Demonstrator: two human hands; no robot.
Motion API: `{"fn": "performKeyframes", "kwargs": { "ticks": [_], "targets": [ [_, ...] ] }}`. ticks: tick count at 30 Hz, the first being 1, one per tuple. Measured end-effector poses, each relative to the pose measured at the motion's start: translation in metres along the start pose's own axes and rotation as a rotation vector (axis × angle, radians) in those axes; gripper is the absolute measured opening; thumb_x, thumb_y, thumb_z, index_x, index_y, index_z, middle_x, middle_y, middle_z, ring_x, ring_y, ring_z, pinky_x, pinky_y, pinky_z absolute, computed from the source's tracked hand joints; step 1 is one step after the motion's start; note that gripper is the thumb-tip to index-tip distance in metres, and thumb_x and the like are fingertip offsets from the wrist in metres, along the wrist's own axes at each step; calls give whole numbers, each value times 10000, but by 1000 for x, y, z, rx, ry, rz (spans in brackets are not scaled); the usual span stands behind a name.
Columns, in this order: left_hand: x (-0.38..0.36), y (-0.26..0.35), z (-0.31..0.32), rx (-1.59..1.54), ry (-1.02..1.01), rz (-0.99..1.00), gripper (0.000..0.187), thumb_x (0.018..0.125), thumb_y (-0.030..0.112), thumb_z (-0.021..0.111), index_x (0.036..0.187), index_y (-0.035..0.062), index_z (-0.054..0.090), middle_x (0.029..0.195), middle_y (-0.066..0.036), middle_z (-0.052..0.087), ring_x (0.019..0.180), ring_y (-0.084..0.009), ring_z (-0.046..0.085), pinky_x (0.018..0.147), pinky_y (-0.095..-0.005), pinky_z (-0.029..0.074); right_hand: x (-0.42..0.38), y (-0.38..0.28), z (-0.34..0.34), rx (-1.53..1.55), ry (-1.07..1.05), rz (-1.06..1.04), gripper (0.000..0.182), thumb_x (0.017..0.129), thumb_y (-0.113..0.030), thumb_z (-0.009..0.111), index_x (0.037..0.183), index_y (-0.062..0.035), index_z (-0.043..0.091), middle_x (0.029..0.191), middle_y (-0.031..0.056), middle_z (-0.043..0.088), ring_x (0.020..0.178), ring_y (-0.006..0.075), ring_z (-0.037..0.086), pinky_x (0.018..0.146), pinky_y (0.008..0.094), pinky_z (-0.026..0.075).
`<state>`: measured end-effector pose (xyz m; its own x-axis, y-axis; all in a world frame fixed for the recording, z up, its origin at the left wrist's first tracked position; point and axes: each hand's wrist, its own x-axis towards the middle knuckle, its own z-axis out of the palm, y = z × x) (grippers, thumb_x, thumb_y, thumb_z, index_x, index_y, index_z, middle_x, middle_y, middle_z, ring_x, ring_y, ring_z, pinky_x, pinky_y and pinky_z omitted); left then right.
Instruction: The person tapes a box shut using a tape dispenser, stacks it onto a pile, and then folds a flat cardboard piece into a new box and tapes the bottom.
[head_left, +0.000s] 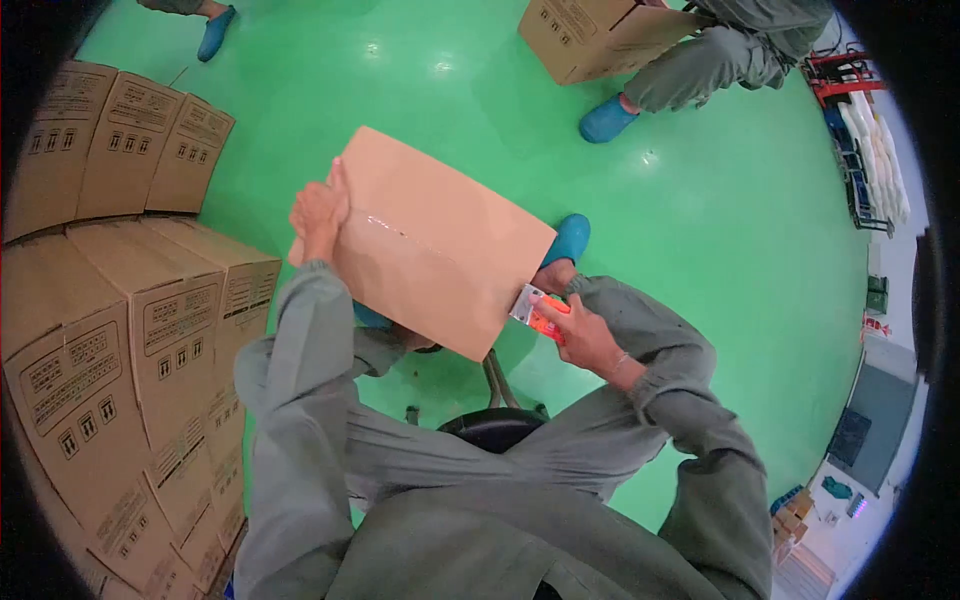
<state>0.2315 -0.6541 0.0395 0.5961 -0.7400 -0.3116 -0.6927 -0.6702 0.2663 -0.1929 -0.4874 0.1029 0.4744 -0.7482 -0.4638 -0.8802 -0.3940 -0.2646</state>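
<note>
A plain brown cardboard box (440, 240) is tilted in front of my knees, above the green floor. My left hand (322, 210) grips its left edge, with the fingertips partly hidden. In my right hand (588, 338) is an orange and silver tape dispenser (540, 312), its metal end at the box's lower right edge. A shiny streak, which looks like clear tape, runs along the middle of the box's upper face. The underside of the box is hidden from me.
Stacked printed cartons (75, 350) rise close on my left. Ahead on the right, another person's leg (690, 70) is beside a carton (590, 40). A blue clog (215, 32) shows at the top left. Between my legs is a black stool seat (492, 430).
</note>
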Motion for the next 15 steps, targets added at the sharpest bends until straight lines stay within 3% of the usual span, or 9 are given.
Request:
{"fn": "performKeyframes", "kwargs": {
  "ticks": [2, 6, 8, 10, 12, 13, 15],
  "targets": [
    [9, -2, -8, 11, 6, -10, 870, 884, 730, 306, 1009, -31, 711, 1075, -260, 664, 1049, -407, 622, 903, -490, 465, 19, 14, 46, 174, 248, -165, 900, 695, -66, 680, 1462, -363, 315, 1002, 207, 469, 686, 396, 610, 561, 475, 516],
    [22, -4, -12, 25, 13, -22, 878, 888, 728, 292, 1023, -34, 707, 1080, -266, 659, 1052, -408, 619, 913, -495, 459, 61, 31, 117, 231, 433, -228, 903, 682, -44, 682, 1456, -337, 319, 1023, 195, 457, 720, 399, 612, 573, 475, 524],
    [18, -3, -11, 34, 19, -20, 878, 888, 727, 291, 1023, -34, 706, 1085, -268, 657, 1054, -408, 618, 916, -493, 457, 77, 35, 139, 61, 9, 33, 942, 650, -34, 704, 1456, -324, 314, 1028, 193, 452, 720, 397, 612, 589, 475, 530],
    [20, 1, -13, 29, 39, -18, 878, 889, 727, 289, 1023, -35, 706, 1089, -269, 655, 1055, -407, 617, 918, -491, 455, 84, 34, 151, 78, 107, 3, 944, 660, -18, 680, 1464, -334, 297, 1018, 197, 458, 699, 383, 618, 570, 471, 527],
    [19, -1, -8, 70, 83, -10, 860, 904, 710, 283, 981, -28, 718, 1036, -267, 669, 1005, -409, 637, 872, -487, 476, 75, 20, 126, 45, -26, 59, 756, 693, -78, 677, 1379, -238, 403, 1103, 240, 466, 733, 412, 634, 584, 466, 543],
    [17, -1, -9, 67, 97, -10, 860, 904, 710, 283, 981, -28, 718, 1036, -267, 669, 1005, -409, 637, 872, -487, 476, 74, -3, 96, -48, -129, 172, 605, 757, -122, 663, 1319, -213, 459, 1083, 210, 499, 826, 386, 639, 632, 449, 539],
    [8, 5, -19, 61, -78, -25, 832, 915, 696, 283, 991, -9, 718, 1067, -251, 666, 1056, -395, 618, 888, -485, 468, 89, 23, 175, -347, -83, 169, 387, 857, -184, 597, 1233, -175, 507, 1046, 208, 538, 877, 362, 612, 658, 447, 498]
  ]
}}
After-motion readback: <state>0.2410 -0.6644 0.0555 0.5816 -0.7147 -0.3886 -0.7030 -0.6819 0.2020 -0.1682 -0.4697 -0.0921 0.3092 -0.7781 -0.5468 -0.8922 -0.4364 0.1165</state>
